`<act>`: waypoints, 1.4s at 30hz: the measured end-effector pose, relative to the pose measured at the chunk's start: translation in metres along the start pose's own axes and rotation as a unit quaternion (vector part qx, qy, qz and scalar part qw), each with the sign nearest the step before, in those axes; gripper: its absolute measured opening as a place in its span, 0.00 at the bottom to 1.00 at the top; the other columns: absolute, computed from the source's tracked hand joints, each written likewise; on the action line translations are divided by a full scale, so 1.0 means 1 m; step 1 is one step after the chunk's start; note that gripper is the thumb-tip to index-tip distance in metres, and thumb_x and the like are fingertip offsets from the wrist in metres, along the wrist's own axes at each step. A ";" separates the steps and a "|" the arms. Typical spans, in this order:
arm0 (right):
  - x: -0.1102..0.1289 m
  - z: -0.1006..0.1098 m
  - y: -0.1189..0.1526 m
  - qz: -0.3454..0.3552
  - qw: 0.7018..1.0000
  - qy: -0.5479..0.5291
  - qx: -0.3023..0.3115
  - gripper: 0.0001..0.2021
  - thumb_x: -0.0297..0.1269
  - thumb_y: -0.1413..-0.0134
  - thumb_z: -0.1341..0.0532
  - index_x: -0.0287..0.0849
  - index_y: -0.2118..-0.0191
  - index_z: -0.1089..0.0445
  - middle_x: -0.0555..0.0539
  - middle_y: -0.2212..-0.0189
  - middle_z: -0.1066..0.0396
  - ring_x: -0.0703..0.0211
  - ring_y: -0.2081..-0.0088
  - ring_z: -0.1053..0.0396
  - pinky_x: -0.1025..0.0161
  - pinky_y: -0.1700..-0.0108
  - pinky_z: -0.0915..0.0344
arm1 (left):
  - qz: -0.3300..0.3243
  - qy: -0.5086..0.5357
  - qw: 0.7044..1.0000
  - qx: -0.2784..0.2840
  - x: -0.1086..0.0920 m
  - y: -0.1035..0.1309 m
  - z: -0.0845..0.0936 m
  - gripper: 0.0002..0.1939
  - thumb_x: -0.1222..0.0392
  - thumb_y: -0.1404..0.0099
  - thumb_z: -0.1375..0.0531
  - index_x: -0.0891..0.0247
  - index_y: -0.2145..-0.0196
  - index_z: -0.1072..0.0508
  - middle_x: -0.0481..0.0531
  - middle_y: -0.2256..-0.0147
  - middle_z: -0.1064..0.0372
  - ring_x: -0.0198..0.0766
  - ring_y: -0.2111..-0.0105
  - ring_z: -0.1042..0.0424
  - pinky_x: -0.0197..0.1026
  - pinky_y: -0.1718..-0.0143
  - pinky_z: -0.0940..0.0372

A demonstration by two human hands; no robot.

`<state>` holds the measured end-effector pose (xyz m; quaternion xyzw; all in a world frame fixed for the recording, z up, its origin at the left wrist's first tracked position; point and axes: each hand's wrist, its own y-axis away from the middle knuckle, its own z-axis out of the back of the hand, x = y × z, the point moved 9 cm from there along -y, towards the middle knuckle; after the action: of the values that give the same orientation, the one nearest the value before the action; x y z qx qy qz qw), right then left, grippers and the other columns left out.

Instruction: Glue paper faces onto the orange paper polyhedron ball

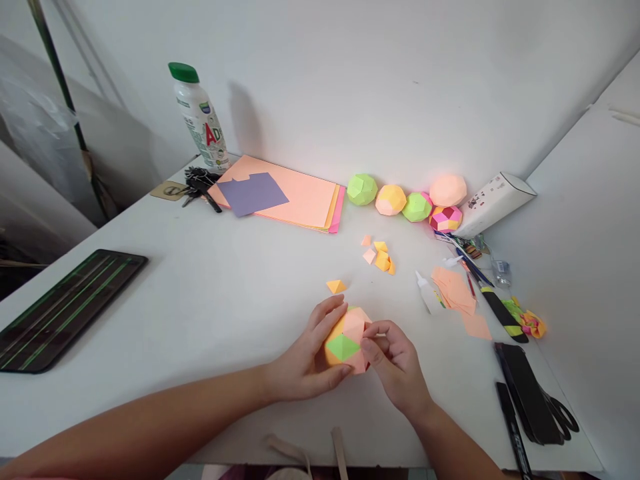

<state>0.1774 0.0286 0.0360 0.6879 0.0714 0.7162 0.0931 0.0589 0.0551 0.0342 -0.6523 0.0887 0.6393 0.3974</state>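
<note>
A faceted paper ball [344, 341] in orange, green and pink is held above the table near its front edge. My left hand [313, 360] wraps round its left side, fingers on top and thumb below. At its right side, my right hand [395, 360] pinches the pink paper edge between thumb and forefinger. Just behind the ball lies a small folded orange piece [337, 287]. Farther back are several small orange and pink folded pieces [383, 260]. To the right, a white glue bottle [429, 293] lies beside peach paper pieces [454, 290].
Finished paper balls [362, 190] line the wall by a white box [495, 203]. Coloured sheets [300, 193], keys [200, 183] and a white bottle [205, 127] stand back left. A dark tablet [70, 307] lies left; a cutter [503, 313], black pouch [530, 393] and marker [513, 430] lie right.
</note>
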 end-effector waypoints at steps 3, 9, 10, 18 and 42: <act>0.001 -0.002 0.000 0.003 1.000 0.006 0.011 0.11 0.46 0.43 0.41 0.44 0.65 0.38 0.56 0.83 0.39 0.65 0.78 0.40 0.66 0.71 0.40 | -0.028 -0.014 0.999 0.007 -0.007 0.000 0.000 0.34 0.60 0.33 0.47 0.49 0.35 0.59 0.56 0.35 0.70 0.54 0.35 0.69 0.61 0.37 0.60; 0.002 -0.005 0.003 0.011 0.999 -0.004 0.036 0.11 0.46 0.41 0.43 0.45 0.62 0.37 0.57 0.81 0.40 0.67 0.77 0.41 0.68 0.72 0.40 | -0.001 0.010 1.000 0.027 0.001 0.003 -0.003 0.33 0.55 0.32 0.47 0.51 0.35 0.59 0.58 0.36 0.66 0.54 0.36 0.63 0.59 0.38 0.54; 0.003 -0.007 0.004 0.011 0.999 -0.009 0.043 0.10 0.46 0.41 0.43 0.45 0.62 0.37 0.57 0.81 0.40 0.67 0.77 0.40 0.68 0.71 0.39 | 0.003 0.012 0.999 0.029 0.002 0.003 -0.004 0.32 0.55 0.32 0.47 0.50 0.35 0.59 0.58 0.36 0.65 0.53 0.36 0.63 0.59 0.38 0.53; -0.001 -0.013 0.004 0.002 0.995 -0.064 0.077 0.07 0.42 0.39 0.43 0.47 0.59 0.37 0.55 0.76 0.35 0.66 0.73 0.35 0.64 0.64 0.32 | 0.018 -0.001 0.999 0.034 0.004 0.003 -0.002 0.27 0.53 0.28 0.56 0.49 0.35 0.60 0.55 0.36 0.65 0.49 0.35 0.63 0.58 0.37 0.55; 0.017 -0.004 0.007 0.076 0.995 0.012 0.058 0.11 0.43 0.35 0.50 0.47 0.55 0.35 0.44 0.56 0.28 0.54 0.52 0.30 0.54 0.49 0.34 | 0.005 0.002 1.000 0.012 0.009 0.002 -0.002 0.39 0.43 0.39 0.42 0.47 0.36 0.57 0.57 0.37 0.68 0.56 0.37 0.63 0.62 0.39 0.53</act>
<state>0.1730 0.0256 0.0541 0.6869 0.0611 0.7242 -0.0027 0.0610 0.0557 0.0244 -0.6487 0.1007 0.6387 0.4013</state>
